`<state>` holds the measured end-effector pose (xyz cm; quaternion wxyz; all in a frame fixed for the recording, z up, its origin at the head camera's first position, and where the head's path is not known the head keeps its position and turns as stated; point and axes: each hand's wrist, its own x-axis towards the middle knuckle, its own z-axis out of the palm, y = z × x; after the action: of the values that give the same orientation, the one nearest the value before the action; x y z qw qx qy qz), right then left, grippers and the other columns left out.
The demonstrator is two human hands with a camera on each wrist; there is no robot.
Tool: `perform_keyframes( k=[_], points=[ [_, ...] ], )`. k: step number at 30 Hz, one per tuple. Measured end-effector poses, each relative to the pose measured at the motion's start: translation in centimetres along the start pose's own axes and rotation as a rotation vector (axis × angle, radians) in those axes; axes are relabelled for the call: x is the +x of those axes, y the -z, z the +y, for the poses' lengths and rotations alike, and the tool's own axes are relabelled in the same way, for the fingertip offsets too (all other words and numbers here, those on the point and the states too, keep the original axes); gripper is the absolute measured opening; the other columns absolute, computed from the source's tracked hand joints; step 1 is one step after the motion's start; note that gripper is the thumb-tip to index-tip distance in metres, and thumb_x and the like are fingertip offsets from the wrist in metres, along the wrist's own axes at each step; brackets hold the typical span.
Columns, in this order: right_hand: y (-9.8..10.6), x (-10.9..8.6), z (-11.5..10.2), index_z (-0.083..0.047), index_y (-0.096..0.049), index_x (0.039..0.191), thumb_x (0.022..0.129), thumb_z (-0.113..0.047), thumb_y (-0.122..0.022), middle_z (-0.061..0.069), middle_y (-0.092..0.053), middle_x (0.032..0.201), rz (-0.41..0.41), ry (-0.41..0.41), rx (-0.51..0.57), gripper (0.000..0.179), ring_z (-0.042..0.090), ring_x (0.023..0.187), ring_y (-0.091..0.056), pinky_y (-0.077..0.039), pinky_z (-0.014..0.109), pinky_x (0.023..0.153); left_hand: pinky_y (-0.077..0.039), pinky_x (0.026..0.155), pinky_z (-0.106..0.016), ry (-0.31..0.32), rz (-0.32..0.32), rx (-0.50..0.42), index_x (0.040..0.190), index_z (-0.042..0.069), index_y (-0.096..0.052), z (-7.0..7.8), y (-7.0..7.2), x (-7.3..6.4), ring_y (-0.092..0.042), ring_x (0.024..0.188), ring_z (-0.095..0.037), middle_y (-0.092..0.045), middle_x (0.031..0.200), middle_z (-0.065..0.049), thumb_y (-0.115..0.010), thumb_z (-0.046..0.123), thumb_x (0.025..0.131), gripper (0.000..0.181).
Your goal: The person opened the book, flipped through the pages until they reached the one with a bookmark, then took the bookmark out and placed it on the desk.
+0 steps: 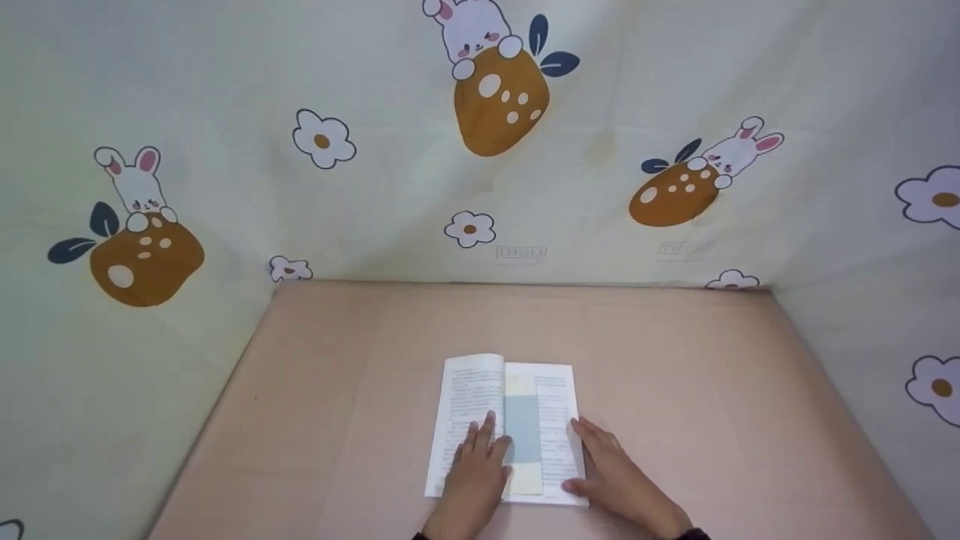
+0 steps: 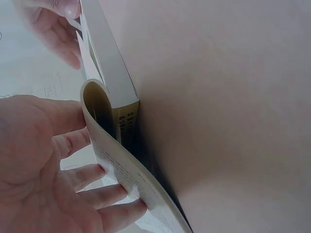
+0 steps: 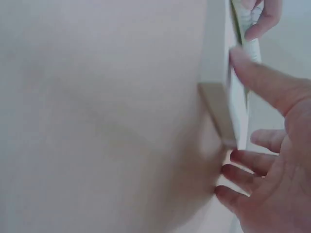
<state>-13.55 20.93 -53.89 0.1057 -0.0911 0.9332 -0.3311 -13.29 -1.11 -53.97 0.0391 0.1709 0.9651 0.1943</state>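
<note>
An open book [image 1: 559,401] lies on the table, its left pages bowed up near the spine. Along the inner side of its right page is a card [image 1: 523,427] with a blue-grey middle and pale yellow ends. My left hand [image 1: 476,472] rests on the left page, fingers stretched out over the print. In the left wrist view the spine [image 2: 127,119] shows dark lettering under the curled pages. At the book's right edge is my right hand [image 1: 626,480]; its thumb [image 3: 265,85] touches the page and its other fingers spread along the outer edge.
The table [image 1: 330,352] has a plain pinkish-tan covering. Pale cloth walls [image 1: 375,210] printed with rabbits, brown fruit and flowers rise at its back and both sides.
</note>
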Motion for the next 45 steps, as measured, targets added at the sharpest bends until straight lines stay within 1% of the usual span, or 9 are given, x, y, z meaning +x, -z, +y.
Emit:
perform_keyframes(
  k=[5,8,14,21,25,30,35,40,45],
  points=[
    [-0.6,0.0,-2.1,-0.002,-0.045,0.133,0.080,-0.023,-0.072,0.020,-0.038,0.142,0.199,0.006,-0.083,0.063,0.040,0.130,-0.035,-0.035,0.054,0.104,-0.041,0.097,-0.056,-0.016,0.016,-0.007,0.127,0.007,-0.051,-0.1,0.0,-0.1,-0.033,0.133,-0.043,-0.030,0.148,-0.019,-0.059,0.024,0.089,0.042],
    [-0.9,0.0,-3.4,0.000,-0.047,0.129,0.082,-0.018,-0.069,0.021,-0.044,0.135,0.248,0.016,-0.013,0.055,0.041,0.125,-0.042,-0.041,0.051,0.099,-0.043,0.095,-0.055,-0.032,0.038,0.013,0.126,0.007,-0.052,-0.2,-0.1,-0.2,-0.035,0.131,-0.043,-0.032,0.147,-0.020,-0.060,0.024,0.088,0.042],
    [-1.7,0.6,-5.4,0.007,-0.043,0.130,0.083,-0.015,-0.068,0.028,-0.049,0.125,0.227,-0.035,0.222,0.058,0.041,0.107,-0.054,-0.055,0.039,0.078,-0.043,0.098,-0.050,-0.037,0.046,0.060,0.125,0.008,-0.054,-0.3,-0.2,-0.1,-0.039,0.129,-0.042,-0.035,0.146,-0.019,-0.061,0.025,0.087,0.043],
    [-2.5,1.6,-5.7,0.009,-0.035,0.135,0.084,-0.019,-0.065,0.030,-0.049,0.124,0.178,-0.169,0.359,0.066,0.040,0.107,-0.055,-0.051,0.049,0.082,-0.042,0.099,-0.050,-0.033,0.045,0.048,0.125,0.009,-0.054,-0.3,-0.3,0.0,-0.038,0.129,-0.042,-0.034,0.146,-0.019,-0.061,0.025,0.087,0.042],
    [-2.8,1.9,-5.9,0.008,-0.032,0.137,0.085,-0.021,-0.064,0.029,-0.050,0.124,0.156,-0.198,0.433,0.068,0.039,0.107,-0.057,-0.052,0.047,0.082,-0.042,0.099,-0.050,-0.029,0.044,0.046,0.125,0.010,-0.053,-0.3,-0.3,-0.1,-0.038,0.129,-0.042,-0.033,0.147,-0.018,-0.061,0.026,0.087,0.042],
    [-3.2,2.2,-5.8,0.010,-0.030,0.137,0.086,-0.020,-0.062,0.027,-0.052,0.120,0.150,-0.221,0.490,0.067,0.030,0.099,-0.059,-0.054,0.038,0.075,-0.043,0.097,-0.050,-0.036,0.052,0.043,0.125,0.010,-0.053,-0.5,-0.4,-0.1,-0.039,0.129,-0.043,-0.034,0.146,-0.018,-0.061,0.026,0.087,0.042],
    [-3.5,2.7,-5.5,0.012,-0.036,0.132,0.089,-0.021,-0.058,0.015,-0.057,0.098,0.132,-0.261,0.522,0.059,0.018,0.081,-0.060,-0.053,0.029,0.066,-0.042,0.098,-0.052,-0.035,0.051,0.029,0.125,0.009,-0.053,-0.6,-0.5,-0.1,-0.038,0.129,-0.043,-0.033,0.147,-0.019,-0.060,0.025,0.088,0.041],
    [-3.7,3.0,-4.9,0.011,-0.049,0.116,0.093,-0.021,-0.054,0.009,-0.064,0.083,0.127,-0.245,0.488,0.040,0.010,0.059,-0.057,-0.049,0.024,0.052,-0.042,0.098,-0.052,-0.029,0.046,0.019,0.125,0.009,-0.053,-0.6,-0.5,-0.1,-0.038,0.130,-0.043,-0.033,0.147,-0.019,-0.059,0.025,0.089,0.039],
    [-3.9,3.1,-4.6,0.005,-0.056,0.097,0.094,-0.019,-0.053,0.005,-0.061,0.068,0.132,-0.240,0.475,0.024,0.004,0.037,-0.047,-0.041,0.018,0.036,-0.042,0.099,-0.049,-0.021,0.042,0.032,0.125,0.010,-0.053,-0.5,-0.4,-0.1,-0.039,0.129,-0.041,-0.034,0.146,-0.018,-0.058,0.025,0.089,0.039]
  ],
)
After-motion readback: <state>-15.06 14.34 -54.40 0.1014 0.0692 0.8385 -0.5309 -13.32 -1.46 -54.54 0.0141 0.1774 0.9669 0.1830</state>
